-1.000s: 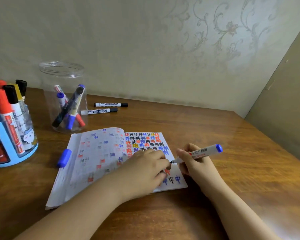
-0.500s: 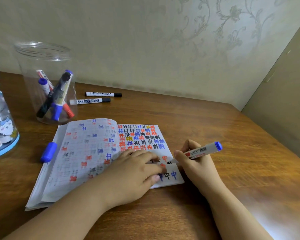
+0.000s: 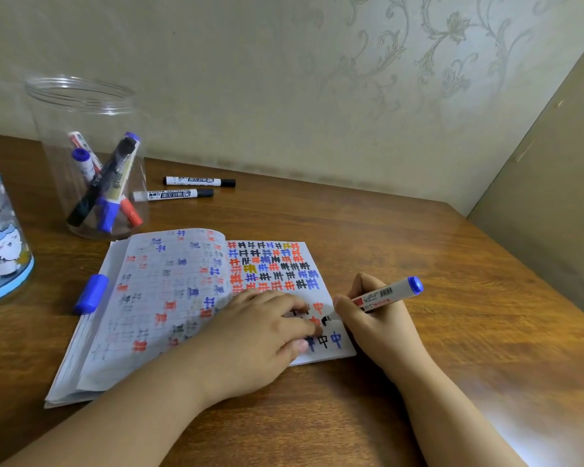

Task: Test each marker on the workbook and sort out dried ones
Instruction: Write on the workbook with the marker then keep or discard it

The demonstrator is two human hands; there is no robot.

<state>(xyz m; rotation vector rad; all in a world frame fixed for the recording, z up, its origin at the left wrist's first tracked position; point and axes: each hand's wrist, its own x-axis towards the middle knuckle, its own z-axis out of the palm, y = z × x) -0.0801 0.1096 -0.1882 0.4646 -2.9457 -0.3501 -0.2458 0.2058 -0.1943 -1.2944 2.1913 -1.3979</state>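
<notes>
While L hand (image 3: 263,335) lies flat on workbook (image 3: 169,298) | R hand (image 3: 378,318) grips marker (image 3: 385,293), tip on page

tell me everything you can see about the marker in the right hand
The marker is a white-barrelled whiteboard type with a blue end, a printed label carrying a barcode and a red band. It is uncapped, and its dark tip points down-left onto the right page of the open workbook, beside red and blue test characters. The barrel slants up to the right. The right hand grips it near the tip in a writing hold; nothing else touches it.
</notes>
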